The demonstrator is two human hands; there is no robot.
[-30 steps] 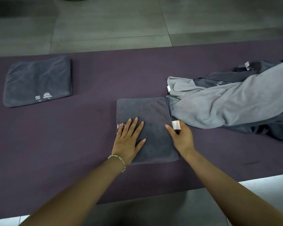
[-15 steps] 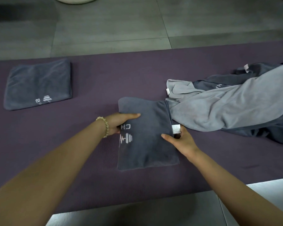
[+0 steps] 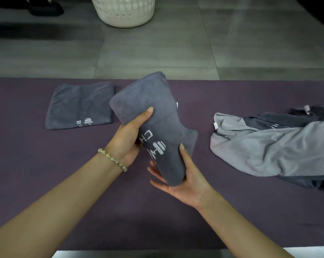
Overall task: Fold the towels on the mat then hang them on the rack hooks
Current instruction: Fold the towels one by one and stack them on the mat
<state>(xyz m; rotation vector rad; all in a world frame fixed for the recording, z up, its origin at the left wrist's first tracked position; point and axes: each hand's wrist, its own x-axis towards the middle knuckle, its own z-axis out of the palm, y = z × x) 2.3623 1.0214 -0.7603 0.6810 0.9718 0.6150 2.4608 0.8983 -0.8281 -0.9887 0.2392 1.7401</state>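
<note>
Dark grey folded towel, microfibre look, held off the purple mat at frame centre, tilted with its long axis from 11 to 5 o'clock, white dumbbell logo facing me

My left hand grips its 9 o'clock edge, thumb on top, fingers hidden behind the cloth; bead bracelet on that wrist. My right hand holds the low end at 5 o'clock, palm up, thumb pressed up the right edge, fingers underneath and poking out to the left. So both hands are closed on this one towel

At 10 o'clock from it a second folded towel, same dark grey, lies flat on the mat with the logo at its near edge. At 3 o'clock, well apart, is an unfolded heap: a light grey towel draped over a dark grey towel, each with a small white tag showing

White perforated laundry basket at 12 o'clock on the grey tiled floor, beyond the mat's far edge, top cropped
</note>
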